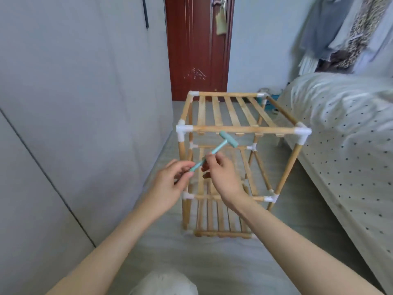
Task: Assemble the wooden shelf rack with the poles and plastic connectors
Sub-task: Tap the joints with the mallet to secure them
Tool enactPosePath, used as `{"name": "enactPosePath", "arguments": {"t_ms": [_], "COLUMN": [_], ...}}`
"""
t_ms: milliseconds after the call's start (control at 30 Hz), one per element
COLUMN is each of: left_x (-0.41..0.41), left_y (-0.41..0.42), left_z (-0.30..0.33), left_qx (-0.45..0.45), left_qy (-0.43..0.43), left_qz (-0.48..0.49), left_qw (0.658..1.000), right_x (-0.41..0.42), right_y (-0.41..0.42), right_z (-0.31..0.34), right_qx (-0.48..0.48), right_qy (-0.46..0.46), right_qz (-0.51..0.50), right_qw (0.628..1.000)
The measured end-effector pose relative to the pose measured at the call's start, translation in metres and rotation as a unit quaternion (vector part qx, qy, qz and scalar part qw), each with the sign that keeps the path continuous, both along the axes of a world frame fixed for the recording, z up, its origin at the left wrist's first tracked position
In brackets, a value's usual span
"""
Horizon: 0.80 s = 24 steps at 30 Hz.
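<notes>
Head view: your left hand point(170, 184) pinches the butt end of a small teal plastic hammer point(212, 150), your right hand point(223, 173) grips its handle higher up. Its head sits just below the top front pole point(244, 129) of the wooden shelf rack point(229, 111), which stands upright on the floor, white connectors point(183, 129) at the corners, beside the bed point(340, 124).
</notes>
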State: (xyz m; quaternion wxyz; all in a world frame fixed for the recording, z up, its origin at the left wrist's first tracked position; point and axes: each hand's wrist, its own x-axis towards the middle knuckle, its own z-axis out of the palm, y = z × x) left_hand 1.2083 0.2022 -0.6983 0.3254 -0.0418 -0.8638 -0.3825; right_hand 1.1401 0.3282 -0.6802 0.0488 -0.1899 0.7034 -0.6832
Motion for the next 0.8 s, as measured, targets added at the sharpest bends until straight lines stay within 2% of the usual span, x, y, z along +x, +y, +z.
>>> {"name": "enactPosePath", "arguments": {"t_ms": [100, 167, 200, 267, 333, 400, 467, 500, 600, 667, 700, 733, 800], "left_x": [-0.026, -0.050, -0.063, -0.089, -0.111, -0.125, -0.130, -0.131, -0.133, -0.133, -0.133, -0.134, -0.133], "left_y": [0.028, 0.038, 0.041, 0.041, 0.039, 0.036, 0.034, 0.033, 0.032, 0.032, 0.033, 0.033, 0.035], "left_z": [0.034, 0.048, 0.053, 0.056, 0.050, 0.036, 0.022, 0.018, 0.013, 0.012, 0.012, 0.012, 0.012], "left_qx": [-0.105, -0.157, -0.188, -0.256, -0.316, -0.352, -0.377, -0.382, -0.394, -0.396, -0.397, -0.398, -0.401], "left_qy": [0.048, 0.058, 0.041, -0.052, -0.156, -0.202, -0.190, -0.176, -0.156, -0.155, -0.157, -0.159, -0.167], "left_qz": [-0.024, 0.006, 0.029, 0.074, 0.104, 0.126, 0.153, 0.164, 0.180, 0.183, 0.187, 0.191, 0.196], "left_qw": [0.993, 0.986, 0.981, 0.963, 0.930, 0.905, 0.893, 0.892, 0.888, 0.886, 0.885, 0.883, 0.879], "right_x": [-0.012, -0.025, -0.033, -0.051, -0.068, -0.080, -0.088, -0.091, -0.098, -0.095, -0.091, -0.089, -0.089], "right_y": [0.046, 0.080, 0.097, 0.131, 0.160, 0.185, 0.203, 0.209, 0.219, 0.222, 0.222, 0.221, 0.221], "right_z": [0.036, 0.048, 0.052, 0.056, 0.057, 0.059, 0.065, 0.071, 0.086, 0.088, 0.084, 0.076, 0.058], "right_qx": [-0.047, 0.000, 0.048, 0.138, 0.232, 0.306, 0.349, 0.380, 0.422, 0.342, 0.315, 0.331, 0.470], "right_qy": [0.021, 0.065, 0.096, 0.140, 0.130, 0.082, 0.037, 0.050, 0.185, 0.272, 0.285, 0.279, 0.248], "right_qz": [-0.054, -0.104, -0.142, -0.216, -0.253, -0.249, -0.217, -0.204, -0.238, -0.331, -0.371, -0.382, -0.318], "right_qw": [0.997, 0.992, 0.984, 0.956, 0.930, 0.915, 0.911, 0.901, 0.855, 0.836, 0.826, 0.816, 0.785]}}
